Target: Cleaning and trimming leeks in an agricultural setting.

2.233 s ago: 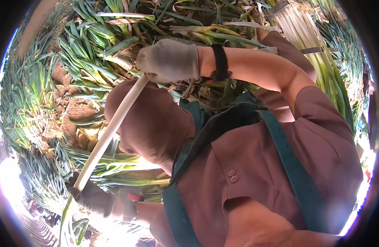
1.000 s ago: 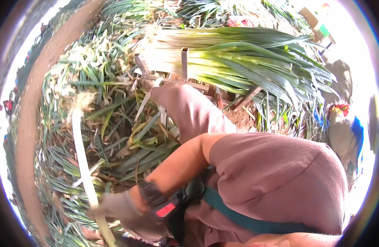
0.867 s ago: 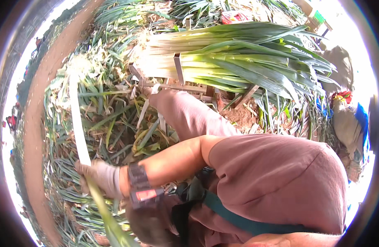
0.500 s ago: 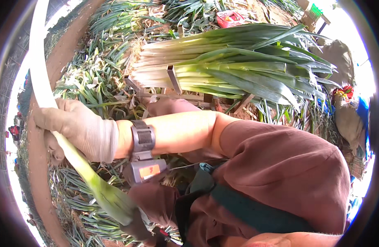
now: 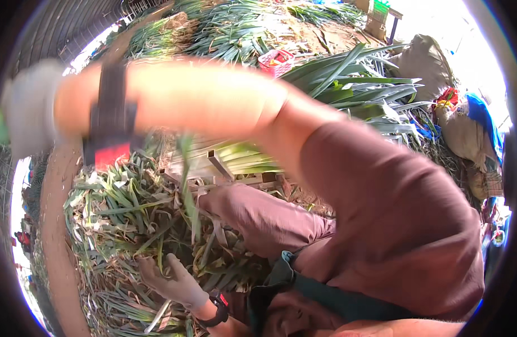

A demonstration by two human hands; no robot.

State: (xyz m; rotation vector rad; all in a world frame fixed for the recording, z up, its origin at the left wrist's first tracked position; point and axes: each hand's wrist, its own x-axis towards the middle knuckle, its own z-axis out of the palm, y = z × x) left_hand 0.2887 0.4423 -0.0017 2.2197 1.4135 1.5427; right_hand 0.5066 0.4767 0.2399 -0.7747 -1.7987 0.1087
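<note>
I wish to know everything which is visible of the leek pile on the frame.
The leek pile lies along a frame, leaf ends toward the picture's right. Its leaves are green, long, flat and pointed, spreading loosely; the stems, pale green to whitish, lie side by side. The blurred right arm crosses in front and hides its middle. A square, metal-looking post stands before the stems; whether they touch, I cannot tell. The roots cannot be made out.
</note>
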